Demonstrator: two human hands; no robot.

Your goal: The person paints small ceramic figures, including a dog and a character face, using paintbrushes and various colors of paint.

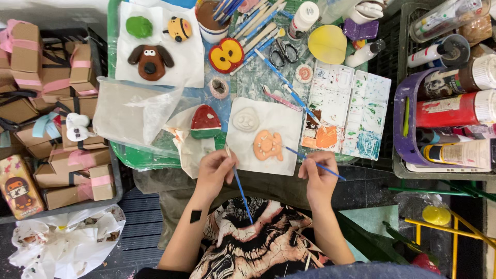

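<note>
Over white paper (281,121), right hand (318,173) pinching blue brush (310,160), painting half-orange clay figure (267,145); left hand (216,168) gripping another brush (241,191), probably idle; neighbouring white piece (246,119) unpainted.

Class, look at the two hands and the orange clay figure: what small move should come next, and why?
Probably stroke the right hand's blue-handled brush across the orange clay figure: its tip already meets the figure's edge, while the left hand holds a second blue brush aside.

Both forearms are extended toward the table edge (155,161). The left hand (214,170) is curled closed there. The right hand (319,173) is pinched shut beside it.
</note>
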